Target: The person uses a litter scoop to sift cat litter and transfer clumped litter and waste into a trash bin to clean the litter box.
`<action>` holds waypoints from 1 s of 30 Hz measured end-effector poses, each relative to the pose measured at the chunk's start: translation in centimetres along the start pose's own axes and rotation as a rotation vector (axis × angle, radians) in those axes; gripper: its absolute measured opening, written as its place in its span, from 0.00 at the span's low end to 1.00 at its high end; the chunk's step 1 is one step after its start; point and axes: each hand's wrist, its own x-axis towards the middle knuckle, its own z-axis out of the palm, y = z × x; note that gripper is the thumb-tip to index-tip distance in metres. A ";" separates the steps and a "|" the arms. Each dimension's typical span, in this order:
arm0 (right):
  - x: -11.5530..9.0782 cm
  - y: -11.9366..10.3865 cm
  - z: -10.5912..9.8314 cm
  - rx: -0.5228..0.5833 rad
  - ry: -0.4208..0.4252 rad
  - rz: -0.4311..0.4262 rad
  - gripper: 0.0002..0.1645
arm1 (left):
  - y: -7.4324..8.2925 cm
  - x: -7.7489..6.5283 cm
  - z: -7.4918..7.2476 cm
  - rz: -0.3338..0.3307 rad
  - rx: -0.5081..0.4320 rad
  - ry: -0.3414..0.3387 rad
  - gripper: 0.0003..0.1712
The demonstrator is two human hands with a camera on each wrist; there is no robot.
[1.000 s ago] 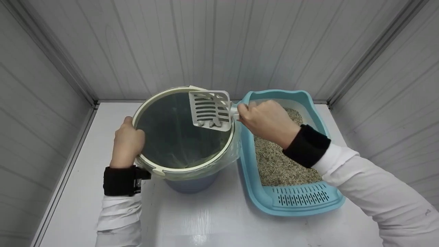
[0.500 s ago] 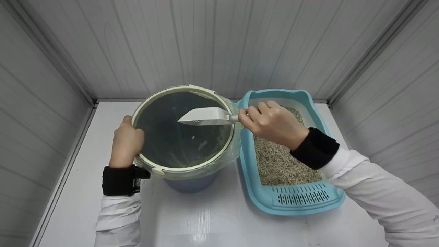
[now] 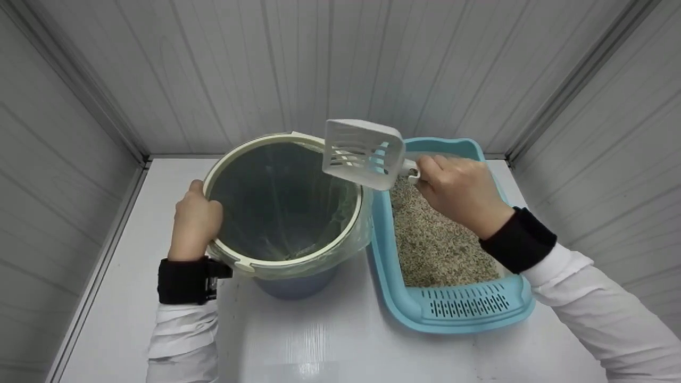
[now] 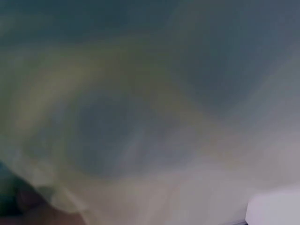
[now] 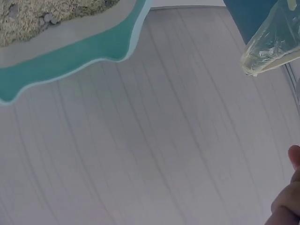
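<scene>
My right hand (image 3: 463,191) grips the handle of a white slotted litter scoop (image 3: 393,159). The scoop is held tilted over the gap between bin and litter box, overlapping the bin's right rim in the head view, with no clumps visible in it. My left hand (image 3: 197,221) holds the left rim of a blue bin (image 3: 298,284), lined with a thin, pale green plastic bag (image 3: 346,250) under a cream ring (image 3: 298,262). Beneath my right forearm lies a turquoise litter box (image 3: 391,287) with sandy, grainy litter (image 3: 447,250). The left wrist view is blurred by the bag.
Grey clumps (image 5: 47,19) lie in the litter by the box's far edge in the right wrist view. Grey panelled walls (image 3: 239,69) enclose the white table (image 3: 298,340) at the back and on both sides. Bin and box stand close together.
My right hand has turned the scoop over above the bin, and grey clumps have dropped inside. Then it has moved right and up with the scoop turned back. The left hand stays put.
</scene>
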 end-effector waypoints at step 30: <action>-15.7 3.2 3.6 0.243 -0.774 0.774 0.25 | -0.3 0.0 -0.2 -0.016 0.041 -0.019 0.30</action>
